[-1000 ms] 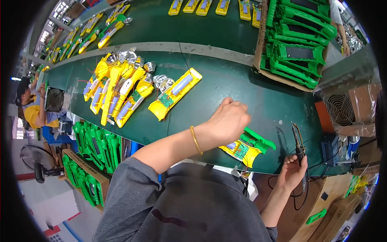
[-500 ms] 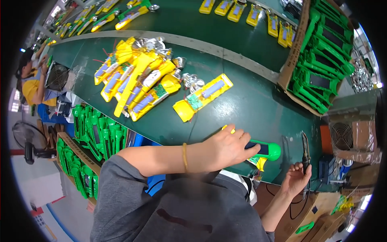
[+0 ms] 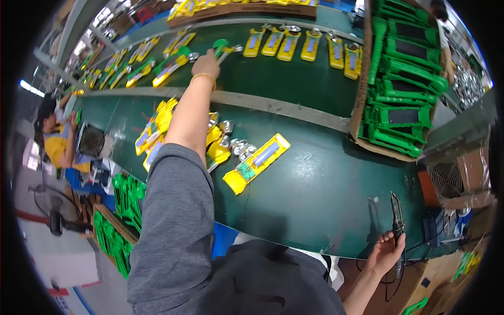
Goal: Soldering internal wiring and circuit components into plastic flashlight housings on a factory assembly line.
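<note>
My left hand reaches out over the far green strip, its fingers closed on a green and yellow lamp housing with a silver reflector beside it. Part of that housing is hidden by the hand. Upright in my right hand, at the near right edge of the bench, is a soldering iron, tip pointing up. Under my left forearm lies a pile of yellow housings with purple cells. To its right, a single opened yellow housing shows a purple cell and green circuit board, with silver reflectors next to it.
A cardboard box of green housings stands at the right. Rows of yellow housings line the far strip beyond a grey rail. A fan sits at the right edge. A co-worker works at the far left.
My left hand has moved from the near bench edge to the far strip, carrying the green and yellow lamp housing. My right hand still holds the soldering iron. The view has shifted.
</note>
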`<state>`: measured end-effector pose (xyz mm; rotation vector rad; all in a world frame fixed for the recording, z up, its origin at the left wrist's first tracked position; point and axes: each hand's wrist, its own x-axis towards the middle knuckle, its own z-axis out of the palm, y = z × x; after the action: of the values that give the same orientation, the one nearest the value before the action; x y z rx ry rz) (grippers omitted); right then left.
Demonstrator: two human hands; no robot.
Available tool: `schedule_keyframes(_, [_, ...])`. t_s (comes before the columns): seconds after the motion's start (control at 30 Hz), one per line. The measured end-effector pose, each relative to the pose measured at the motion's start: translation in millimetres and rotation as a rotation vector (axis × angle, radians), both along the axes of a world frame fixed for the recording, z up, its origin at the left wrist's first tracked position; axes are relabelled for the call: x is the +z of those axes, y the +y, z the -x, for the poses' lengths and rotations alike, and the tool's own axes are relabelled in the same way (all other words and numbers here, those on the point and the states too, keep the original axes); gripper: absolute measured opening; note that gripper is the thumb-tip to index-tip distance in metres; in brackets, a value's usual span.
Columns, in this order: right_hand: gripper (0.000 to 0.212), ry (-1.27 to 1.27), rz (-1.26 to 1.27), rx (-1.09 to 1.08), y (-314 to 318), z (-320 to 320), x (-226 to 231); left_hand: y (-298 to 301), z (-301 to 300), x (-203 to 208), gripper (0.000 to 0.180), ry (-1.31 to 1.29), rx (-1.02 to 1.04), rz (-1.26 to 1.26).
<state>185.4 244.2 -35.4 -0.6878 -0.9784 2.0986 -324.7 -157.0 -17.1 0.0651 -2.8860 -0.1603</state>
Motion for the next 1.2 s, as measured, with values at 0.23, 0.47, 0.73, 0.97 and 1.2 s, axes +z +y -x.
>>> schedule_keyframes(0.23, [0.021, -0.041, 0.003, -0.069, 13.9, -3.0, 1.0, 60.0, -56.5, 30.1, 0.055, -0.061, -0.168, 0.292])
schedule_keyframes(0.47, [0.022, -0.010, 0.029, -0.019, 9.6, 3.5, -0.3, 96.3, -242.7, 47.2, 0.029, -0.011, -1.589, 0.620])
schedule_keyframes(0.73, [0.025, 0.126, 0.058, 0.152, 10.0, -2.3, 1.7, 111.5, -228.1, 45.7, 0.013, -0.255, -1.740, 0.507])
schedule_keyframes(0.97, [0.023, 0.109, 0.135, 0.154, 25.4, -11.7, -6.5, 140.8, -321.3, 44.3, 0.023, 0.116, -1.253, -0.357])
schedule_keyframes(1.2, [0.026, 0.129, 0.178, 0.198, 32.0, -4.8, -6.9, -17.3, -433.0, 14.5, 0.036, 0.225, -0.128, -0.422])
